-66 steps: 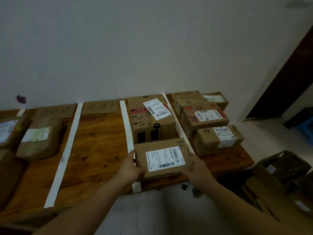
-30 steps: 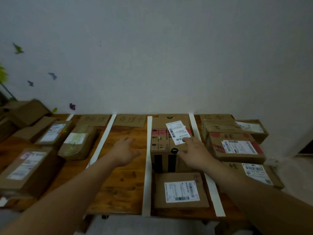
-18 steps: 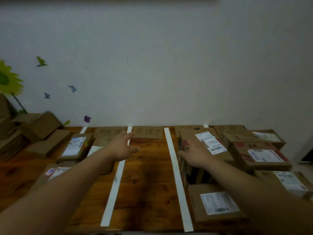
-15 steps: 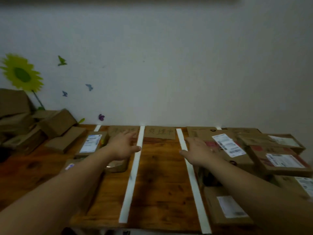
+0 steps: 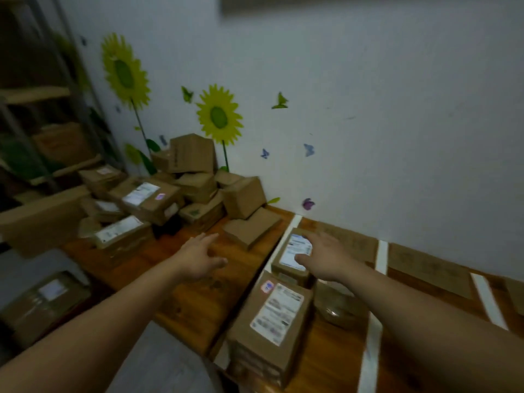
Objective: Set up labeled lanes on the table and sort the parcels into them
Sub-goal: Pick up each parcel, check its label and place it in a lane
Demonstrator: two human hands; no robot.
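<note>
A heap of unsorted cardboard parcels [image 5: 181,191] lies at the left end of the wooden table [image 5: 198,296], against the wall. White tape strips [image 5: 378,259] split the table into lanes, with cardboard lane labels [image 5: 428,265] along the wall. In the nearest lane lie a small labeled parcel [image 5: 292,259], a larger labeled parcel [image 5: 272,321] in front of it and a brown bag parcel [image 5: 337,304]. My left hand [image 5: 198,256] hovers open over bare wood, holding nothing. My right hand [image 5: 323,259] hovers open above the small parcel, holding nothing.
A flat cardboard parcel [image 5: 252,226] lies between the heap and the first tape strip. A shelf unit [image 5: 42,109] stands at far left. More boxes [image 5: 42,299] sit low beyond the table's left edge. Sunflower and butterfly stickers decorate the wall.
My view has swung left from the right-hand lanes to the unsorted heap. Both hands let go of the labeled parcel, left it in its lane, and travelled left, empty and open.
</note>
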